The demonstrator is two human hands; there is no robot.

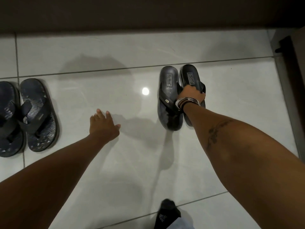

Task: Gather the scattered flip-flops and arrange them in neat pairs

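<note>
Two black flip-flops lie side by side on the white tiled floor right of centre, heels away from me. My right hand [192, 95] is closed on the strap of the right black flip-flop [189, 76], which touches the left black flip-flop [168, 100]. Bracelets circle that wrist. My left hand [103, 125] hovers over bare floor in the middle with fingers spread, holding nothing. At the far left, a dark blue patterned pair stands together: one flip-flop [40, 116] fully in view, the other flip-flop [8, 119] cut by the frame edge.
A dark wall or furniture base [132, 14] runs along the far side. A dark door frame [290, 80] stands at the right edge. My foot in a black sock [167, 212] is at the bottom. A lamp's glare spot [145, 91] shines on the tiles.
</note>
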